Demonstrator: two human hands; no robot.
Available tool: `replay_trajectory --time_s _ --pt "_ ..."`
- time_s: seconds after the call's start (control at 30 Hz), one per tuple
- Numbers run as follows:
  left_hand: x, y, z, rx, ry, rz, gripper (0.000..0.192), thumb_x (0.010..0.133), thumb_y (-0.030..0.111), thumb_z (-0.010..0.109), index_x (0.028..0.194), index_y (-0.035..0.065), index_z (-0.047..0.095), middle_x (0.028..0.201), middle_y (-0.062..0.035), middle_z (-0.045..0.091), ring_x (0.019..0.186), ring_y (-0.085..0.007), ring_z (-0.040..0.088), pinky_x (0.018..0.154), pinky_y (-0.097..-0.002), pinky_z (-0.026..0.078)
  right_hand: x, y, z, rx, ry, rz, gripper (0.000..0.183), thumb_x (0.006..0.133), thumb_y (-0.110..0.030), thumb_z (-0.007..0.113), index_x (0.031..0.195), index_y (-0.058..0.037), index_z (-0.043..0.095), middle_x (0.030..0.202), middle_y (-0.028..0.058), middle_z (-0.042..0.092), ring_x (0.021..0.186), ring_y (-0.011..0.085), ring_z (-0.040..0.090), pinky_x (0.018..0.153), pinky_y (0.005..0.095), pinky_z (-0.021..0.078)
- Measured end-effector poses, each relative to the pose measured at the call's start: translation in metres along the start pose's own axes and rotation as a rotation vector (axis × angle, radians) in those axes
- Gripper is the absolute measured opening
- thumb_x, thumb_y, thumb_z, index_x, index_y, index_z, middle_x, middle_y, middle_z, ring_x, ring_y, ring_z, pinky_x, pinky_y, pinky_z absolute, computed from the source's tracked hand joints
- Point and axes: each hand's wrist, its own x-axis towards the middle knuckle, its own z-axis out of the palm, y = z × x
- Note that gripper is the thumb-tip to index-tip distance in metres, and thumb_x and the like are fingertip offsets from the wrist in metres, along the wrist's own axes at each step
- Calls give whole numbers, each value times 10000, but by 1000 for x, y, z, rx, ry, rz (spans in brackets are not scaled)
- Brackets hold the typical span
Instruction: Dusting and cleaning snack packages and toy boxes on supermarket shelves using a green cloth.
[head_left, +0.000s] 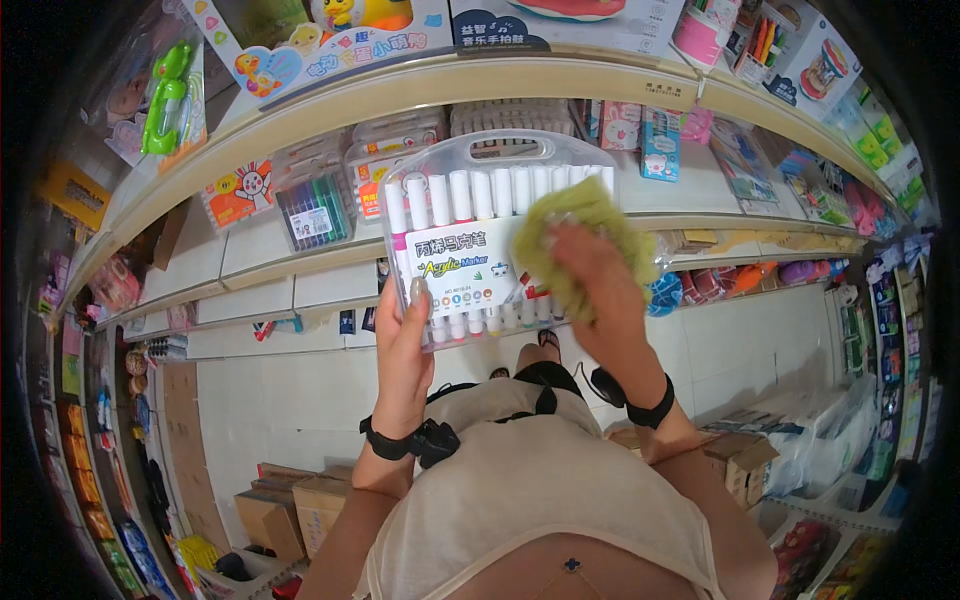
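Observation:
My left hand grips the lower left edge of a clear plastic case of acrylic markers, its thumb on the front. The case is held up by its side, handle at the top, with white-capped markers in a row behind a printed card. My right hand holds a yellow-green cloth against the right part of the case front, covering some of the markers and the card. The fingertips are slightly blurred.
Behind the case, a shelf bears a pack of coloured pens, more marker cases and a blue box. Toy boxes stand on the shelf above. Cardboard boxes lie on the floor at the lower left, others at the lower right.

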Motion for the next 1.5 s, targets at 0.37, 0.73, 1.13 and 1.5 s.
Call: replay_trajectory --time_s 0.37,0.73,1.13,1.5 --pt "11 -3 -8 -40 87 -46 423 870 246 480 1182 -26 392 1133 -118 502 1022 -201 512 865 -324 416 -38 4 17 -76 -292 -49 403 693 -38 495 1094 -74 518 1166 86 509 1105 244 468 916 375 362" --pt "13 -22 -4 -196 -52 -314 348 883 201 455 1163 -5 430 1112 -105 533 998 -206 538 848 -336 438 -61 60 -3 1720 547 855 388 886 -224 416 1233 -53 398 1198 106 479 1051 213 500 887 353 407" --pt "17 -10 -4 -146 26 -203 357 876 180 469 1182 5 414 1102 -89 520 997 -154 513 847 -292 414 -78 45 24 2096 358 829 404 902 -281 348 1226 -45 400 1188 119 486 1073 249 487 886 391 417" --pt "22 -40 -4 524 -302 -47 395 814 112 556 1170 -3 430 1016 -46 559 879 -96 523 759 -238 424 -122 74 63 2431 434 1053 398 868 -331 407 1141 -53 489 1140 114 527 981 255 527 868 401 424"
